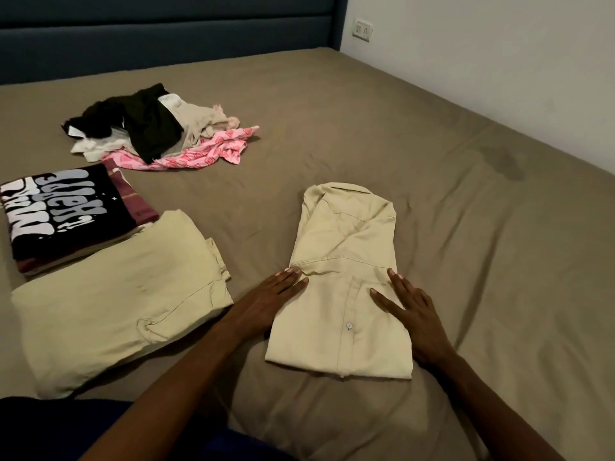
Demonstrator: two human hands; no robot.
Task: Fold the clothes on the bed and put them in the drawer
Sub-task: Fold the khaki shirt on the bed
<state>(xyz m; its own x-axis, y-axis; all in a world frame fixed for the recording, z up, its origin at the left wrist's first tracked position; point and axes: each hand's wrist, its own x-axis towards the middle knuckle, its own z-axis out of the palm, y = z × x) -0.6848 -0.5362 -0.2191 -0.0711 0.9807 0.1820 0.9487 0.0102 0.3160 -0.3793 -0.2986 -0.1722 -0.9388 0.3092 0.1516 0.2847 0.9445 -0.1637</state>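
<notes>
Toward the near edge of the bed, centre: one cream button-front shirt, folded into a narrow rectangle, collar end pointing to the headboard, one white button showing on the placket. Left hand lies flat, fingers straight, against the shirt's left side at the fold line; right hand lies flat with spread fingers on its right half. Neither grips cloth. Judged purpose: pressing and squaring the fold so that it keeps its shape for carrying.

Near left corner: one larger pale khaki garment, already folded, just beside the shirt but apart from it.

Left edge, behind the khaki piece: a small stack, topped by a black printed T-shirt over a maroon striped item. White bubble lettering on the T-shirt reads upside down from this view; wording not legible with certainty.

Further up the left half: unfolded heap, comprising a dark green piece, white and beige pieces, and a pink patterned cloth. Judged status: sorted goods kept near, unsorted kept apart.

Drawer: not in view. No brand labels readable.

Wall beyond the far right corner: white switch plate.
</notes>
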